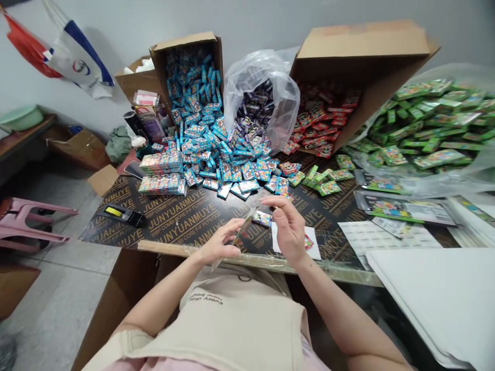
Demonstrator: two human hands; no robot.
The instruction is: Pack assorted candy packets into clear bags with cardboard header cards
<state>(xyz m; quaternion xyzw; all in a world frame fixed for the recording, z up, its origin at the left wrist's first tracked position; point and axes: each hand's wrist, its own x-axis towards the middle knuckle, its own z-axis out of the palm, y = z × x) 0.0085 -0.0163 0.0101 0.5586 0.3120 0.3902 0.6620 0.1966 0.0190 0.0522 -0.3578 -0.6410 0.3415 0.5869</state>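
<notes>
My left hand (224,239) grips a flat, clear plastic packet (243,226), seen nearly edge-on and tilted, with some printed colour on it. My right hand (288,226) is curled beside the packet's upper end, fingertips bent toward it; whatever they pinch is too small to make out. Between the hands, a small purple box (262,218) lies on the dark printed board. Under my right hand is a white sheet (315,239), with a small red box (308,241) partly hidden on it. A pile of small blue boxes (232,154) spreads just beyond my hands.
Behind stand a carton of blue boxes (193,77), a clear bag of purple boxes (253,105), a carton of red boxes (325,118) and a bag of green boxes (425,129). Wrapped stacks (162,175) and a tape dispenser (121,214) lie left; white sheets (433,293) lie right.
</notes>
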